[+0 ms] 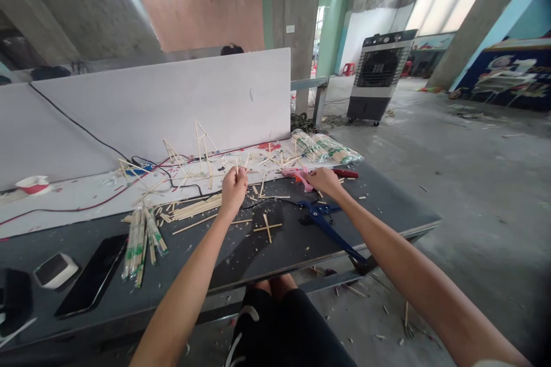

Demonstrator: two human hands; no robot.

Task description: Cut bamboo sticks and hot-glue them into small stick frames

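My left hand [233,188] is raised over the dark table [387,200], fingers closed on thin wooden sticks [241,164] that poke upward. My right hand [325,180] reaches to the pink glue gun [296,174] lying on the table and rests on its handle. Blue-handled cutters [329,226] lie just in front of my right wrist. A small stick cross [267,227] lies flat between my forearms. Loose sticks [196,209] lie left of my left hand.
Stick frames [202,149] stand on the white sheet [77,195] before a white board [172,97]. Wrapped chopstick bundles [142,243] and a phone [92,281] lie front left; bagged sticks [327,149] far right. Cables cross the sheet. An air cooler [379,74] stands on the floor beyond.
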